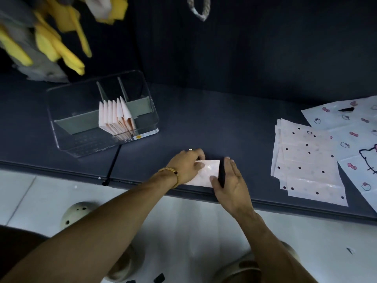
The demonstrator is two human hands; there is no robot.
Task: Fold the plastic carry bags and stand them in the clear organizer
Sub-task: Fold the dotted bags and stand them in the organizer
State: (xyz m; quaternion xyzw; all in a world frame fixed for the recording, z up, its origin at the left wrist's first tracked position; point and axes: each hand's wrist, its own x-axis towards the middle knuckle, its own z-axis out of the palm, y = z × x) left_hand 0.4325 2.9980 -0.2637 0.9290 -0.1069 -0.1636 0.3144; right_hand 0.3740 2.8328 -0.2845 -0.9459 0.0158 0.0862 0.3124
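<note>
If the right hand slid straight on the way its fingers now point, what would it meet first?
The right hand points away across the dark table, beside the folded bag. The path looks free up to the dark back wall, though depth is hard to judge.

Clear glossy plastic organizer (102, 117) on matt dark table (204, 123). Right of organizer, thin, faintly shiny plastic bags (306, 160). Smooth folded bag (206, 172) too.
</note>
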